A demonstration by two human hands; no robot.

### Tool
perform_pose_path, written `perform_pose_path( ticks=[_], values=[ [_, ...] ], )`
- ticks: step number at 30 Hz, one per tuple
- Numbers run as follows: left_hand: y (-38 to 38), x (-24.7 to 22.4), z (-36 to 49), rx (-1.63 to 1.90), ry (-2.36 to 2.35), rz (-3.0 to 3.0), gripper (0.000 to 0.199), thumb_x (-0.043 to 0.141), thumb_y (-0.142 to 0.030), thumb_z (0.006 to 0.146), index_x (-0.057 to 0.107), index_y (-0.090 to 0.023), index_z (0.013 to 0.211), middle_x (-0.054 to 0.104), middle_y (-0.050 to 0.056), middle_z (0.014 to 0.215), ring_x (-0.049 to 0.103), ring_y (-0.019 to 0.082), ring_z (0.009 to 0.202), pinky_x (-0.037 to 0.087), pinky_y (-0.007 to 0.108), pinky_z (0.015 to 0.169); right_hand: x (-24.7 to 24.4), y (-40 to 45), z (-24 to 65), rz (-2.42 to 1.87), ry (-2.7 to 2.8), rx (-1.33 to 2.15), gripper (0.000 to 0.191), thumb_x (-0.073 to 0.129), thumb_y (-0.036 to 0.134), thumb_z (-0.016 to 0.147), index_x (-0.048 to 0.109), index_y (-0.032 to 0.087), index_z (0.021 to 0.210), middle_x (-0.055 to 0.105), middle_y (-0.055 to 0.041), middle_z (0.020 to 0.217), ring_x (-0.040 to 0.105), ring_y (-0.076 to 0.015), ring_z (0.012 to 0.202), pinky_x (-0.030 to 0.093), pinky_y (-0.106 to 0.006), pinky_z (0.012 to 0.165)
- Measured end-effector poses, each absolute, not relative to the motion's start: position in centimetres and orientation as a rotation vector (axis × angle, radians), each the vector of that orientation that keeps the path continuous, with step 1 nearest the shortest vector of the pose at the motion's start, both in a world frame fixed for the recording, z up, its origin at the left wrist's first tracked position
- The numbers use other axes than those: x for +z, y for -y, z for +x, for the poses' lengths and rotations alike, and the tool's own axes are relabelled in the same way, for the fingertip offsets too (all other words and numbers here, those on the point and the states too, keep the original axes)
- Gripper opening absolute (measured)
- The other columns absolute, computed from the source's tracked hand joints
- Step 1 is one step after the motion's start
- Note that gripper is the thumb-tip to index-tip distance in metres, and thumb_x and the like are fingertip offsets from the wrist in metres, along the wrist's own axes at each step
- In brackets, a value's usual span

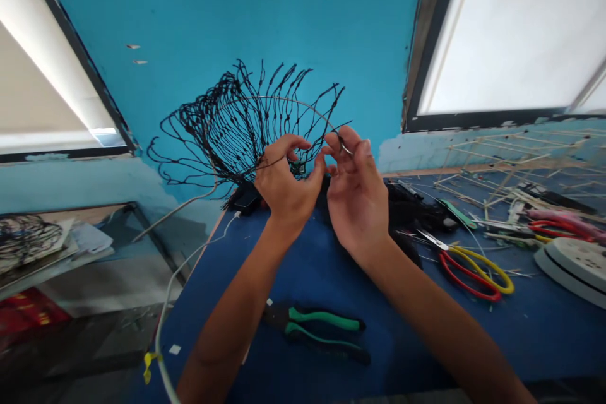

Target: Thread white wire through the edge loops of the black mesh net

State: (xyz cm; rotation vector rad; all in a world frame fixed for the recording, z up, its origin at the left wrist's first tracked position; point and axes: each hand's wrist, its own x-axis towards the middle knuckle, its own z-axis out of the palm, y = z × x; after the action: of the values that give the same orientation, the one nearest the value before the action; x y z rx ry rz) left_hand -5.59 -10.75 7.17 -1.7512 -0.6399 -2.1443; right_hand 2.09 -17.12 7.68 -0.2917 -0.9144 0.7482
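Note:
A black knotted net [237, 120] hangs around a bent wire hoop [293, 100], spread out in front of the blue wall. My right hand [357, 189] pinches the hoop's right end between thumb and fingers, palm turned toward me. Beside it, my left hand [286, 183] is curled at the net's lower right side, with a black cord running across its back to the fingers. The left thumb tip is close to the right fingers; whether they touch I cannot tell. Green-handled pliers [322, 325] lie on the blue table [303, 265] below both hands.
Red-and-yellow scissors [468, 268] and a white round object [575, 268] lie to the right. A thin stick frame [516, 164] stands behind them, among scattered tools. A white cable [165, 315] runs along the left edge. Farther left is a cluttered side shelf [71, 246].

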Motion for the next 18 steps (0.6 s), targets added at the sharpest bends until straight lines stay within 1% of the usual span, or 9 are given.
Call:
perform_pose_path(
  ticks=[2,6,9,12,15,18],
  values=[
    [10.9,7.4,-5.8,-2.141,0.622,-1.763,0.031,0.08,-0.017,0.079,0.063,-0.026,0.103,0.07,-0.001,0.096,0.061,0.015,0.072,0.045,0.034,0.072,7.7,17.4,2.0,-0.321,0.933,0.724,0.03,0.056,0.054,0.098,0.073,0.032,0.11,0.074,-0.0008,0.122,0.064,-0.022,0.126,0.054,-0.041,0.098],
    [11.4,7.6,-5.8,-2.159,0.583,-1.801,0.017,0.078,-0.019,0.084,0.066,-0.024,0.096,0.072,0.0,0.095,0.062,0.013,0.065,0.047,0.034,0.066,7.7,17.1,2.5,-0.345,0.951,0.663,0.032,0.052,0.055,0.099,0.073,0.033,0.112,0.073,-0.0004,0.125,0.063,-0.0226,0.127,0.054,-0.041,0.095],
    [11.8,7.5,-5.5,-2.164,0.56,-1.815,0.019,0.079,-0.017,0.083,0.066,-0.023,0.096,0.073,-0.001,0.092,0.065,0.011,0.066,0.048,0.031,0.065,7.7,16.7,3.3,-0.354,0.963,0.6,0.035,0.051,0.055,0.1,0.072,0.032,0.115,0.073,-0.0004,0.124,0.063,-0.0229,0.128,0.053,-0.042,0.098],
    [12.3,7.5,-5.1,-2.166,0.52,-1.878,0.025,0.08,-0.011,0.08,0.065,-0.022,0.097,0.074,-0.004,0.089,0.067,0.01,0.069,0.049,0.029,0.067,7.7,16.3,4.0,-0.364,0.986,0.554,0.035,0.049,0.055,0.101,0.071,0.032,0.117,0.072,-0.0005,0.125,0.063,-0.0231,0.128,0.053,-0.043,0.099],
    [12.8,7.5,-4.8,-2.19,0.432,-1.987,0.028,0.081,-0.01,0.078,0.063,-0.022,0.096,0.073,-0.005,0.087,0.069,0.01,0.074,0.049,0.027,0.068,7.8,15.9,4.6,-0.383,0.991,0.53,0.037,0.048,0.055,0.101,0.071,0.032,0.118,0.072,-0.0009,0.126,0.065,-0.0227,0.123,0.055,-0.042,0.097],
    [13.2,7.7,-4.7,-2.191,0.362,-2.106,0.026,0.078,-0.008,0.079,0.062,-0.021,0.095,0.072,-0.004,0.087,0.069,0.009,0.077,0.049,0.025,0.068,7.9,15.6,5.2,-0.383,1.003,0.52,0.038,0.047,0.056,0.101,0.07,0.033,0.12,0.071,-0.0011,0.127,0.067,-0.022,0.118,0.056,-0.041,0.093]
  ],
)
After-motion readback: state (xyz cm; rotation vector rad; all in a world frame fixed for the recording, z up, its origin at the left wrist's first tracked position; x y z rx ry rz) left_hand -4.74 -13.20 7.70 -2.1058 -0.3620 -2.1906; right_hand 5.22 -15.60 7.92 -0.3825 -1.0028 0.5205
